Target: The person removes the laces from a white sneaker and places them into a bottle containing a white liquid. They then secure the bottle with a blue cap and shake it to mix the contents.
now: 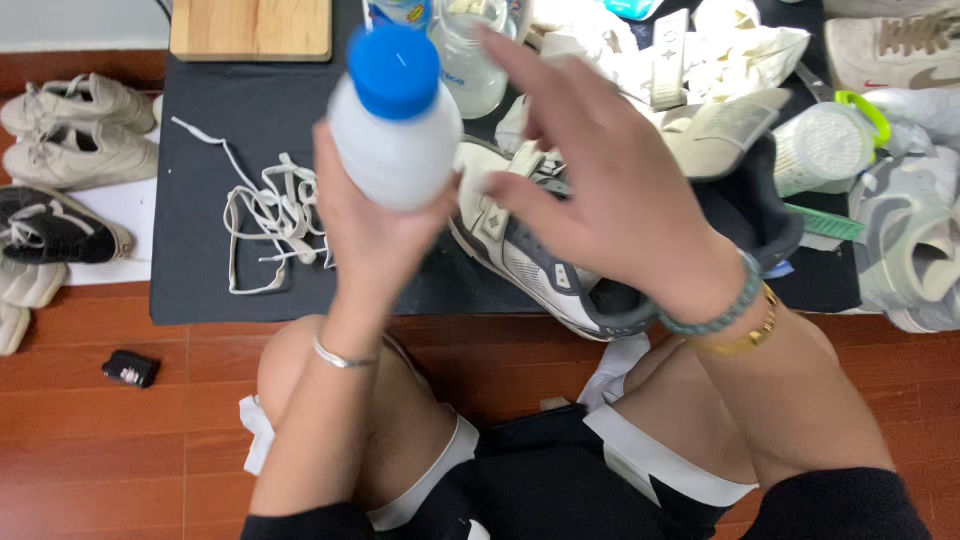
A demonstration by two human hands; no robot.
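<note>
My left hand (370, 225) grips a white plastic bottle (395, 150) with a blue screw cap (393, 70), held upright above my knees. My right hand (600, 190) hovers just right of the bottle, fingers spread, holding nothing. Under that hand a white and grey sneaker (540, 270) lies on a dark mat (220, 150), its laces removed. A loose white shoelace (270, 215) is tangled on the mat left of the bottle.
Several pale and black shoes (70, 150) sit on the wooden floor at left. A wooden board (250, 28), a glass jar (470, 60), white cloths (720, 50), a clear container with green handle (825, 145) and more sneakers (915, 240) crowd the mat's back and right. A small black object (130, 369) lies on the floor.
</note>
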